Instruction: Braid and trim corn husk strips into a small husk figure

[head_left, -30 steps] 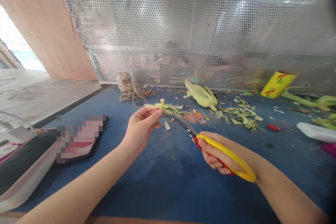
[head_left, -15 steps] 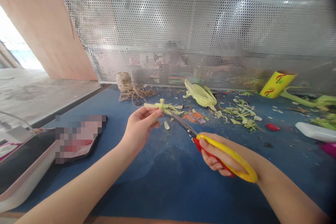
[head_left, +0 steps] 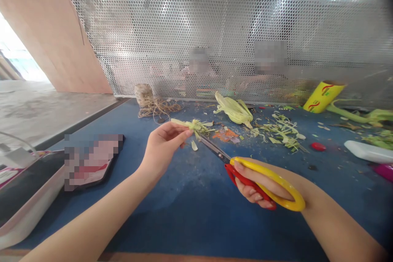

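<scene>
My left hand [head_left: 162, 147] pinches a thin strip of pale green corn husk [head_left: 192, 124] above the blue table [head_left: 196, 213]. My right hand [head_left: 260, 182] grips scissors [head_left: 242, 170] with yellow and red handles; the blades point up and left, their tips at the frayed end of the husk strip. A small husk scrap [head_left: 194, 145] lies just below the strip.
A husked corn cob [head_left: 235, 110] and cut husk scraps [head_left: 282, 131] lie further back. A twine roll [head_left: 145, 96] stands at the back left, a yellow cup [head_left: 322, 96] at the back right. A perforated metal screen [head_left: 215, 41] closes the far edge; people sit behind it. A white tray [head_left: 27, 196] sits at the left.
The scissor handles have spread slightly and my right hand has dropped a little. My left hand holds the husk strip in nearly the same place.
</scene>
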The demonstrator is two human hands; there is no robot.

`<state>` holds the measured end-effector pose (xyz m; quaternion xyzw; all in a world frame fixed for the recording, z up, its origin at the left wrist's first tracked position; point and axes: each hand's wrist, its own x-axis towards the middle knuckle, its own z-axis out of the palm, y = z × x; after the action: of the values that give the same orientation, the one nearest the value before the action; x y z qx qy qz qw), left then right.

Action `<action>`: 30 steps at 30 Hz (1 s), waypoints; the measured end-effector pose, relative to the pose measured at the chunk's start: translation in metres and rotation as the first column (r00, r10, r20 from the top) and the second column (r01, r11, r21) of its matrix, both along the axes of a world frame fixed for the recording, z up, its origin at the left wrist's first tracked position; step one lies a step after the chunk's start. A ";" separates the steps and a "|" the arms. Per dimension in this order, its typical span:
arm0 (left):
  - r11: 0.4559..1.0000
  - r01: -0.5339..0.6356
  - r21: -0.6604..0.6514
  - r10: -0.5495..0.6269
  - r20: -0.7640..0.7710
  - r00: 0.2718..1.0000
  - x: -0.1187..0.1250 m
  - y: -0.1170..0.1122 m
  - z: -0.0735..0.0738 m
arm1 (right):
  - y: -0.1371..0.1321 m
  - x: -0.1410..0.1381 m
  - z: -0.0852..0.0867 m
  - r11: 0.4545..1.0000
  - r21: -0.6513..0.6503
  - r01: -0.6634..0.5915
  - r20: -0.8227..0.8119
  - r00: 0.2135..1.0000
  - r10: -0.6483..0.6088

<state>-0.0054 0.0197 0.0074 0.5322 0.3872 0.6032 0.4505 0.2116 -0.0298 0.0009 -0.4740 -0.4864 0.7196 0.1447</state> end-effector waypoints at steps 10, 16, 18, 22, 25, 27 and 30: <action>0.998 -0.059 0.010 0.059 0.029 0.998 -0.001 0.003 0.003 | -0.002 0.004 0.001 0.998 -0.020 -0.060 -0.069 0.996 0.059; 0.999 -0.033 0.035 0.032 0.027 0.999 -0.002 0.002 0.001 | -0.001 0.006 -0.001 0.996 -0.057 -0.062 -0.093 0.994 0.056; 0.999 -0.029 0.039 0.028 0.034 0.999 -0.002 0.002 0.002 | -0.001 0.007 -0.001 0.996 -0.070 -0.057 -0.113 0.992 0.049; 0.999 -0.011 0.037 0.010 0.009 1.000 -0.003 0.001 0.004 | -0.001 0.008 -0.001 0.992 -0.107 -0.062 -0.128 0.991 0.048; 1.000 -0.009 0.028 0.009 -0.017 1.000 -0.004 0.001 0.004 | -0.001 0.008 -0.002 0.990 -0.125 -0.065 -0.131 0.990 0.048; 1.000 -0.012 0.026 0.012 -0.020 1.000 -0.004 0.001 0.004 | 0.000 0.009 -0.002 0.989 -0.135 -0.063 -0.138 0.989 0.044; 0.999 -0.009 0.034 0.010 -0.020 1.000 -0.004 0.000 0.004 | 0.000 0.011 -0.002 0.984 -0.159 -0.084 -0.168 0.984 0.057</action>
<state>-0.0096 0.0199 0.0116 0.5440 0.3841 0.6065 0.4345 0.2230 -0.0299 -0.0012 -0.4063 -0.4282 0.7984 0.1184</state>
